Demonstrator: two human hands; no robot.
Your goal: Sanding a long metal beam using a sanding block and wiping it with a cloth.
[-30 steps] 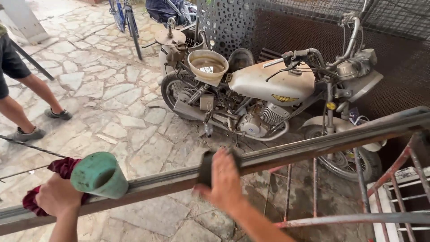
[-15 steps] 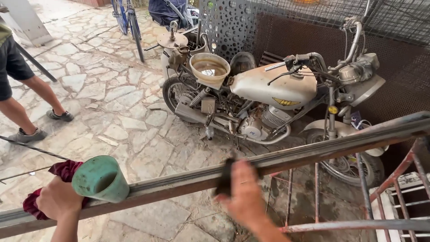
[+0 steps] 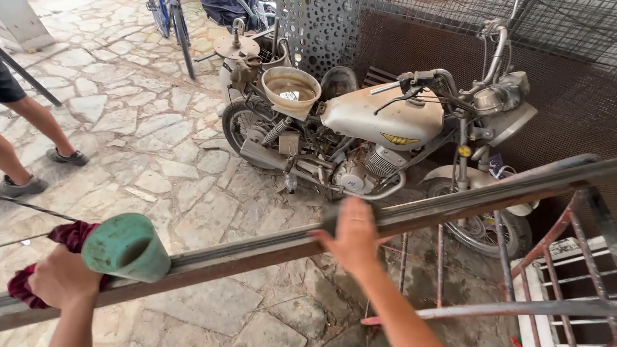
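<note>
A long metal rail (image 3: pixel 450 202) runs slantwise across the view, dark and rusty. My right hand (image 3: pixel 352 234) is pressed on it near the middle, gripping a small dark object against the rail; what that object is cannot be told. My left hand (image 3: pixel 61 279) is at the lower left end of the rail, closed on a dark red rag (image 3: pixel 67 234) and a green plastic cup (image 3: pixel 125 247) lying on its side.
A dusty old motorcycle (image 3: pixel 379 135) stands beyond the rail on stone paving, a beige bowl (image 3: pixel 290 88) on its seat. Another person's legs (image 3: pixel 32 138) are at far left. A red metal frame (image 3: pixel 546 257) is at lower right. Perforated metal screens (image 3: pixel 565 71) back the motorcycle.
My right hand has slid to the right along the rail. The view has shifted slightly; my left hand with the cup and rag stays near the lower left.
</note>
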